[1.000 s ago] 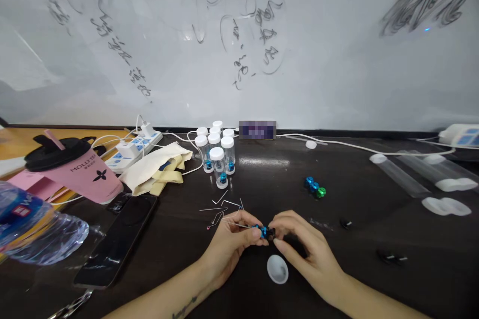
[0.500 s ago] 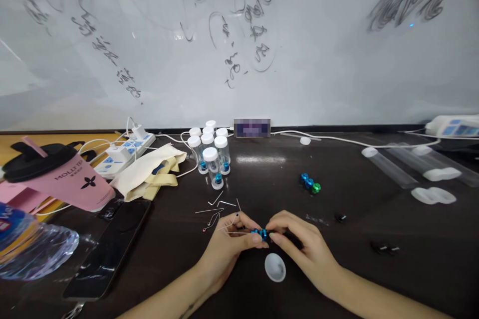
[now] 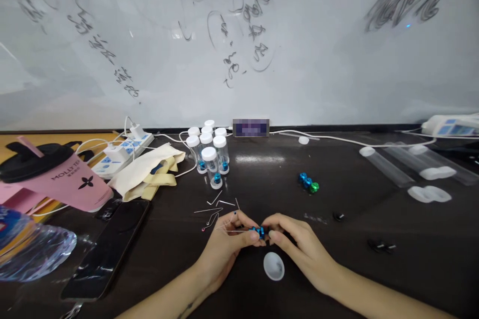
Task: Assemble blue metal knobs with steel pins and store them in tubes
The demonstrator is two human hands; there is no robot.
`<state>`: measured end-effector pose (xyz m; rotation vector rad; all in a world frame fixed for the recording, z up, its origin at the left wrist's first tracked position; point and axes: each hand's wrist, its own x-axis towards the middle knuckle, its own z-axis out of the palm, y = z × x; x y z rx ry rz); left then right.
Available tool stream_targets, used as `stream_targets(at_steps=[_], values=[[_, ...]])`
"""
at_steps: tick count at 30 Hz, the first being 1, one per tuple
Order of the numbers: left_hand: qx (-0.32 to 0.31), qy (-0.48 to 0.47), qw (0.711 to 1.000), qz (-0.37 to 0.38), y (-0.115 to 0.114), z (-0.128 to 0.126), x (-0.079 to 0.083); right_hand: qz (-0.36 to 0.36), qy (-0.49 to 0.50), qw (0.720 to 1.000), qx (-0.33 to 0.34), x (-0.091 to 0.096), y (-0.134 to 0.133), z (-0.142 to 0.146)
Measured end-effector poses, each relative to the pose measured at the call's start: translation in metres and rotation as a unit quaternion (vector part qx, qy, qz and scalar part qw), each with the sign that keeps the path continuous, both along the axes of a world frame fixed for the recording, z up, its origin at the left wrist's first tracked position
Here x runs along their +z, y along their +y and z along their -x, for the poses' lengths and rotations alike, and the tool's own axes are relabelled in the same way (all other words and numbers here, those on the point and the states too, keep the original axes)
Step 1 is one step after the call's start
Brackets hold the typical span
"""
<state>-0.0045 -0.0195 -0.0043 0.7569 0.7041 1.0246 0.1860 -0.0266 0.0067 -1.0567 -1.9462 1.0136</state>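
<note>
Between thumb and fingers, my left hand (image 3: 222,241) pinches a small shiny blue metal part (image 3: 261,232). A thin metal rod also runs through the left fingers, pointing toward the blue part. My right hand (image 3: 303,246) is closed at the part's right end, its fingertips on a small dark piece (image 3: 267,232) that is mostly hidden. Just below the hands sits a small white cap (image 3: 274,266), hollow side up, with something dark and tiny inside. Several thin bent metal keys (image 3: 214,205) lie beyond the left hand.
Clear tubes with white caps (image 3: 208,153) stand at the back, some with blue parts inside. Two blue parts and a green part (image 3: 314,187) lie right of them. Black pieces (image 3: 380,246), more tubes (image 3: 391,165), a phone (image 3: 107,249), a pink cup (image 3: 71,184) and a bottle (image 3: 37,246) surround the hands.
The whole view has shifted slightly. Both hands keep their grip at the blue part, with a slight shift of the right fingers at its end.
</note>
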Motion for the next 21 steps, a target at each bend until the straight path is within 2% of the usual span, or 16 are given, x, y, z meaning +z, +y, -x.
stream_targets(at_steps=[4, 12, 17, 21], values=[[-0.001, 0.003, 1.000, 0.004, -0.0003, 0.0006, -0.0010, 0.001, -0.019, 1.000, -0.008, -0.0010, 0.0019, 0.0012], [0.003, -0.012, 1.000, 0.009, 0.0012, 0.0013, -0.0019, -0.056, 0.030, 0.998, -0.003, -0.0078, 0.0046, -0.0011], [0.008, -0.013, 1.000, 0.012, 0.0007, 0.0011, -0.0001, -0.008, 0.025, 0.999, -0.030, -0.0066, 0.0035, -0.0029], [-0.003, 0.001, 1.000, 0.017, 0.0002, 0.0012, 0.0000, 0.013, 0.006, 1.000, -0.019, -0.0027, 0.0040, -0.0014]])
